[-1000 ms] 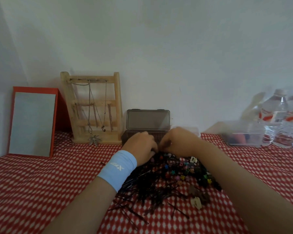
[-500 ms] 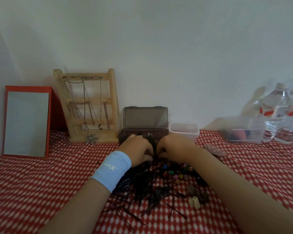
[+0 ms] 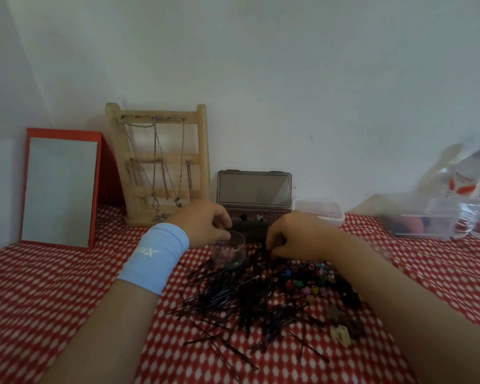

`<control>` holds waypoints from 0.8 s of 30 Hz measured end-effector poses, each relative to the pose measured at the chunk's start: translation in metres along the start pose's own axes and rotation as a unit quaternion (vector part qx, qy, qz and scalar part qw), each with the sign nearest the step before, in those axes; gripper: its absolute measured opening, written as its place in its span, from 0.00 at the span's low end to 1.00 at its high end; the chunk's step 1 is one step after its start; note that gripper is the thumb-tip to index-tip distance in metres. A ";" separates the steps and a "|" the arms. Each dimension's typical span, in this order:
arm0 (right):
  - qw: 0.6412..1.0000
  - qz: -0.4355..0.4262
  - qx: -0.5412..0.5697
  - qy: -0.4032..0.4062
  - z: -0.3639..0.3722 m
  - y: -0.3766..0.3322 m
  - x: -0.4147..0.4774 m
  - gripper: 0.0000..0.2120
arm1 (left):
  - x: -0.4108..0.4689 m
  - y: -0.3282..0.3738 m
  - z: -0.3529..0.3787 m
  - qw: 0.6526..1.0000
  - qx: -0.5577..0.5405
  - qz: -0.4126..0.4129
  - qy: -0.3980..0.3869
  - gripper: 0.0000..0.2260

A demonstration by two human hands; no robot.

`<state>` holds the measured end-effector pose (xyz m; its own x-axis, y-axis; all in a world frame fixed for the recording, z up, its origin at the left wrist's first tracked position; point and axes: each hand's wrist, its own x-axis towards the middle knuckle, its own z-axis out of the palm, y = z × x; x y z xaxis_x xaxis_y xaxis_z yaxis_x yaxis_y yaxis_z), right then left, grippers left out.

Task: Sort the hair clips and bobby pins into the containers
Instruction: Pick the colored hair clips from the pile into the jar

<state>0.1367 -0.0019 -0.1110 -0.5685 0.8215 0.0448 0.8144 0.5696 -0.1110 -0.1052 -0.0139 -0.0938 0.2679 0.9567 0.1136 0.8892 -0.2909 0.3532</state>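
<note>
While the left hand is gripping the small glass cup's rim, the right hand is pinching, fingers closed, into the bobby pins heaped just below; better lifting few, steadying the cup.

Home dressing corner: mirror, jewellery stand, checked tablecloth.

A clear glossy glass cup, matt wooden rack and woven cloth are seen.
</note>
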 end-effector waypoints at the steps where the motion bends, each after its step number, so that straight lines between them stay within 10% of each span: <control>1: 1.000 0.004 -0.013 -0.020 -0.001 -0.001 0.002 0.08 | 0.000 -0.001 -0.001 1.000 0.003 0.000 0.003 0.10; 7: 0.998 0.006 -0.014 -0.067 -0.002 -0.008 0.012 0.03 | -0.003 0.004 0.004 0.996 0.046 -0.049 -0.059 0.30; 15: 0.989 0.004 0.150 -0.008 -0.032 -0.015 0.008 0.02 | -0.002 0.015 0.010 0.997 0.021 -0.001 -0.069 0.31; 24: 0.975 -0.020 0.170 0.141 -0.010 -0.021 0.020 0.10 | 0.000 0.021 0.012 0.997 -0.014 0.036 0.072 0.06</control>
<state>0.1090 0.0028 -0.0975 -0.5063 0.8003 0.3213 0.6790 0.5996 -0.4237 -0.0819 -0.0199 -0.0979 0.2732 0.9232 0.2705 0.8587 -0.3607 0.3641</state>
